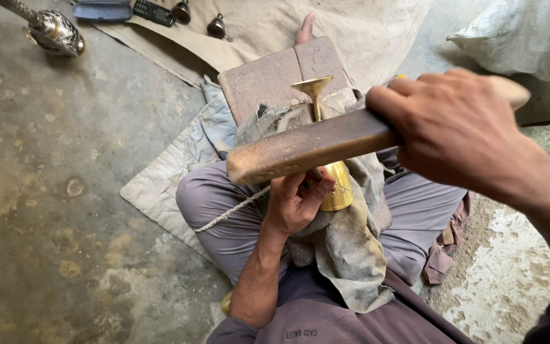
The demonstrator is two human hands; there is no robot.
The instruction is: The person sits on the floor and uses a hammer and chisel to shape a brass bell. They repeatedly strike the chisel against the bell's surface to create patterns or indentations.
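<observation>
Brass goblet [327,143] lies tilted on the lap, long axis running away from the body: cup end near, under the left hand, flared foot pointing up and away at the top. Polished yellow metal, thin stem, cone-shaped foot, rounded cup.

Left hand [295,202] is wrapped around the cup end, fingers closed on it, pressing it down into a grey, stained, crumpled rag [345,242] draped over the thigh.

Right hand [459,124] is fisted tight around one end of a flat wooden bar [310,148]. Bar's long axis runs roughly left-right, slightly down to the left, crossing over the goblet's stem at near right angles. Wood is brown, worn, rough at the free end. Can't tell if bar touches the stem.

Beyond the goblet: a reddish flat stone slab [275,76] on beige cloth [364,32]. Floor [46,191] is mottled bare concrete. A thin rope [230,213] crosses the left knee.
</observation>
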